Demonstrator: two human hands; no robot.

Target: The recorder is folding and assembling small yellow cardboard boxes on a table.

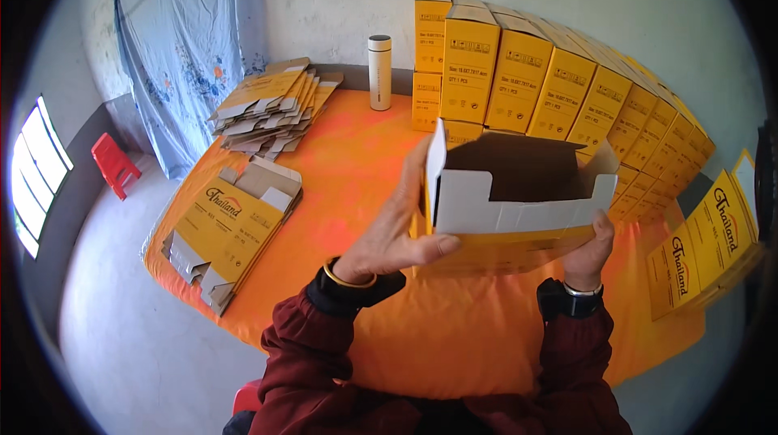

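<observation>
Between my hands is a yellow cardboard box [519, 249], raised over the orange table cover and tipped so that its open end faces me. White flaps stand up around the opening, and the inside looks dark. My left hand [397, 228] presses against the box's left side, thumb lying along the near face and fingers partly hidden behind. My right hand [590, 253] grips the lower right corner, with its thumb up against the near flap. Flattened yellow cartons [231, 224] lie in a pile left of my left hand.
Assembled yellow boxes [519, 74] stand in stacked rows at the back right. A white flask [379, 74] stands beside them. More flattened cartons [271, 103] are heaped at the back left, and others [701, 249] lean at the right edge. A red stool [115, 164] is on the floor.
</observation>
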